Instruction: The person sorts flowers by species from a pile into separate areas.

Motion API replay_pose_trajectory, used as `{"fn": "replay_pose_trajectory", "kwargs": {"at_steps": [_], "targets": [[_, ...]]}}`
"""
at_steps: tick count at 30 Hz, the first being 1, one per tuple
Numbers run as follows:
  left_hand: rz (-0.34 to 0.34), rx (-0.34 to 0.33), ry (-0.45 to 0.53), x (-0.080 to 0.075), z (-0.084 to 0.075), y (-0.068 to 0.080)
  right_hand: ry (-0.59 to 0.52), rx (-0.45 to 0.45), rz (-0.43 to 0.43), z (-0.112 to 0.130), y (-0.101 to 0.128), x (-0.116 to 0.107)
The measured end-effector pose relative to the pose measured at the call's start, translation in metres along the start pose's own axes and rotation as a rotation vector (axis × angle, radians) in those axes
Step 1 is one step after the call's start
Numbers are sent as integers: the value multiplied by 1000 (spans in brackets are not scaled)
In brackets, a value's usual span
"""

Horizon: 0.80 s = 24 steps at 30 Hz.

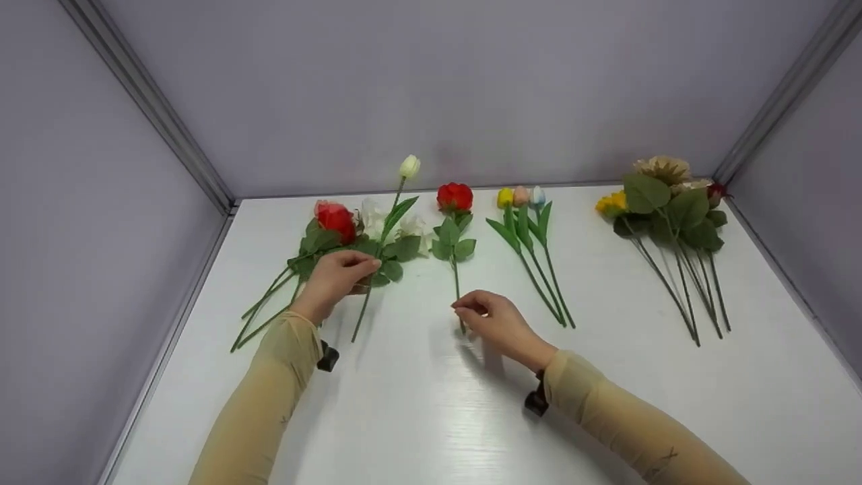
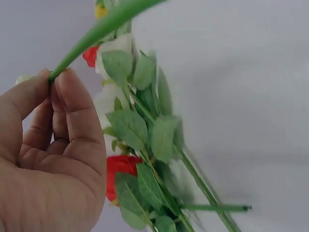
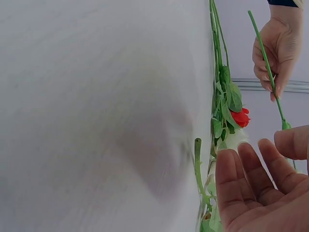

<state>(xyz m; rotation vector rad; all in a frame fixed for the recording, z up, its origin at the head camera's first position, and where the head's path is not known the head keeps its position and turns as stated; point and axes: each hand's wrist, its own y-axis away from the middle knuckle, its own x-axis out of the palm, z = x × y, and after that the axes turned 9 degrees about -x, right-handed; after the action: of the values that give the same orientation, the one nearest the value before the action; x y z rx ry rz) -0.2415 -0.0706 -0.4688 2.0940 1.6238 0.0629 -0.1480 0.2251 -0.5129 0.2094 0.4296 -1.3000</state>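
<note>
Left hand [image 1: 335, 277] of mine pinched the white tulip's stem [image 1: 364, 306] above the flower pile [image 1: 350, 236], holding its bud [image 1: 409, 166] raised. Right of that pile, my right hand [image 1: 495, 323], fingers loosely curled, touched the stem end of the red rose [image 1: 454, 197] lying flat on the white table [image 1: 431, 417].

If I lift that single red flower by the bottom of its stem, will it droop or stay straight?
Probably mostly straight: the red flower has a thin stem that lies straight on the table. Its head and leaves sit at the far end, so it may sag or twist. Likely light; the right hand touches the stem's lower end.
</note>
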Motion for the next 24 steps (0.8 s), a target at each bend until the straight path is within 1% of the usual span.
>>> {"fn": "replay_pose_trajectory", "kwargs": {"at_steps": [3,6,10,13,15,19,24], "targets": [[18,39,126,23,-10,0,-28,-19,-2,0,1,-2],[38,87,228,49,-19,0,-87,-26,1,0,2,-3],[76,161,300,86,-30,-3,-231,24,-7,4,6,-6],[120,199,329,112,-36,-4,-344,69,-52,5,11,-11],[144,214,336,127,-37,-3,-387,82,-99,5,15,-16],[178,224,336,148,-38,-1,-405,86,-177,1,23,-24],[217,222,335,164,-39,0,-396,113,-201,-8,33,-32]]}}
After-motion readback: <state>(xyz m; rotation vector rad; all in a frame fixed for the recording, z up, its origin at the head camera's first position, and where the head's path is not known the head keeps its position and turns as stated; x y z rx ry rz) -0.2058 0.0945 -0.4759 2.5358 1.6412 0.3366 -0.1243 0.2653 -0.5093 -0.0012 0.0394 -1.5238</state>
